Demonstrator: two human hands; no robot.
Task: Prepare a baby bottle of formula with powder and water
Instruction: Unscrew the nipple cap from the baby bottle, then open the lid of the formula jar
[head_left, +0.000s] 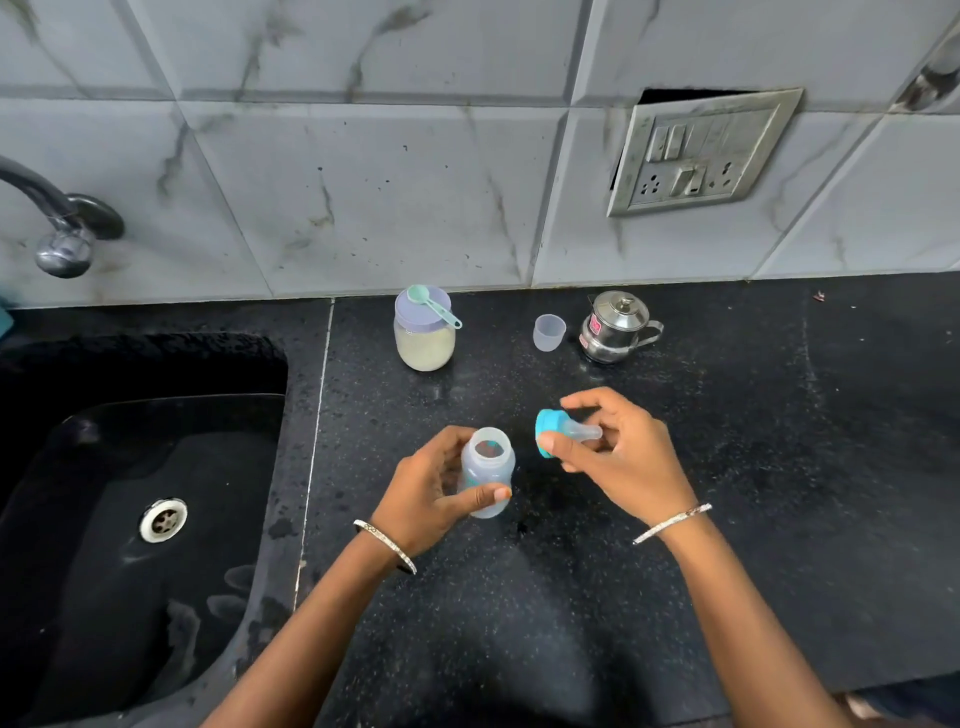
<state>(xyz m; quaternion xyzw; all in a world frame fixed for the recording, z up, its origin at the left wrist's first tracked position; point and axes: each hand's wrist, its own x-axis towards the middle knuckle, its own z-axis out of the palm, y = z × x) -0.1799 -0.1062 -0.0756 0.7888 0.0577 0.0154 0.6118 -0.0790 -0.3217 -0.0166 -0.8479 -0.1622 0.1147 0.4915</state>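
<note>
Head view, looking down on a black speckled surface.

Near centre: small translucent baby bottle, uncapped, mouth wide open and facing up, tilted a little; faint teal print on its wall; no liquid or powder discernible inside. Wrapped in the left hand, thumb across the front of the lower body, fingers behind. Whether its base touches the surface or sits just above it: cannot tell.

Just at 3 o'clock of the bottle, apart from it: teal screw ring with clear nipple, lying sideways, nipple tip pointing to 3 o'clock. Pinched in the right hand, thumb on the ring's lower edge, fingers curled over the nipple. Thin metal bangle on each wrist.

At 12 o'clock, near the tiled wall: clear jar with pale lilac lid, filled over halfway with cream powder. Mint-green scoop resting across the lid, handle overhanging toward 4 o'clock.

At 1 o'clock: translucent cap, standing open side up, apparently empty. Just beside it at 3 o'clock: small steel pot, lidded, handle to the right; contents hidden.

At 9 o'clock: dark sink with a steel drain, wet marks on its floor.
</note>
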